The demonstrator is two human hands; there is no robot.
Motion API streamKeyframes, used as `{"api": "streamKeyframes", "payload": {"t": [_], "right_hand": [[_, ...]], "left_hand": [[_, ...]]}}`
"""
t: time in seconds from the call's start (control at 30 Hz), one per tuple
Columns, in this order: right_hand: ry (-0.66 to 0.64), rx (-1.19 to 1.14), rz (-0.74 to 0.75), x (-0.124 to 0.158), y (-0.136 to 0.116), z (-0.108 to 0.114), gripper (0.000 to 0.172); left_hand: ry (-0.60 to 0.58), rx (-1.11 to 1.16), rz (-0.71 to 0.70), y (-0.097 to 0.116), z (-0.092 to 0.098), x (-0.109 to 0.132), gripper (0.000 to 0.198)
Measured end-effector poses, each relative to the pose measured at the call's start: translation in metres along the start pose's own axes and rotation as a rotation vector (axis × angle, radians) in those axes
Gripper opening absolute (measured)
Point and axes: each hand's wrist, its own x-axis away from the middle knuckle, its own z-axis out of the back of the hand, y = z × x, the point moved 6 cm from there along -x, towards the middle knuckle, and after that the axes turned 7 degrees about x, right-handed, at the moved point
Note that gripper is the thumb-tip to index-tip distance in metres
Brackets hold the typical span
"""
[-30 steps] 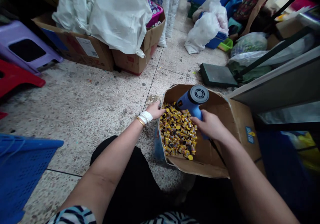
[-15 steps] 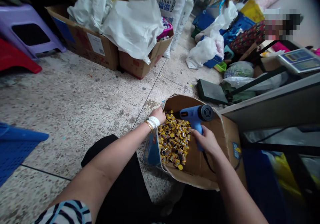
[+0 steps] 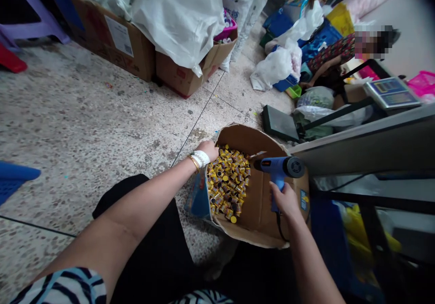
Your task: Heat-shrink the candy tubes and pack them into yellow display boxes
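Wrapped around its handle, my right hand (image 3: pixel 286 200) grips a blue heat gun (image 3: pixel 278 168) with a black rear cap. Its nozzle points left, over an open cardboard box (image 3: pixel 261 204). Many small yellow cylinders with dark open ends (image 3: pixel 228 177) are heaped along the box's left side. My left hand (image 3: pixel 208 150) is closed over the box's far-left rim, beside the heap; its fingertips are partly hidden. A black cord hangs from the heat gun's handle into the box.
Cardboard cartons (image 3: pixel 136 59) covered with white sacks stand ahead on the speckled floor. A purple stool (image 3: pixel 27 9) is at left. To the right are a weighing scale (image 3: pixel 390 91), a grey table edge (image 3: pixel 356 129) and a person (image 3: pixel 335 55) bending among bags.
The heat gun has moved right and down relative to the box, away from the yellow pieces. My left hand stays at the rim. The camera view has shifted, and the person's arm shows more.
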Motion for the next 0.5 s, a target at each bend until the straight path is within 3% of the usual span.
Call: {"api": "streamKeyframes", "payload": {"t": [0.27, 0.37, 0.5], "right_hand": [[0.100, 0.092, -0.043, -0.027, 0.006, 0.007, 0.037], [0.079, 0.117, -0.058, -0.022, 0.016, 0.009, 0.036], [0.018, 0.123, -0.105, -0.001, 0.049, 0.011, 0.034]], "left_hand": [[-0.002, -0.025, -0.007, 0.003, 0.001, 0.002, 0.046], [-0.031, -0.023, -0.055, 0.008, 0.000, 0.007, 0.049], [-0.088, 0.003, -0.148, 0.017, -0.004, 0.014, 0.053]]}}
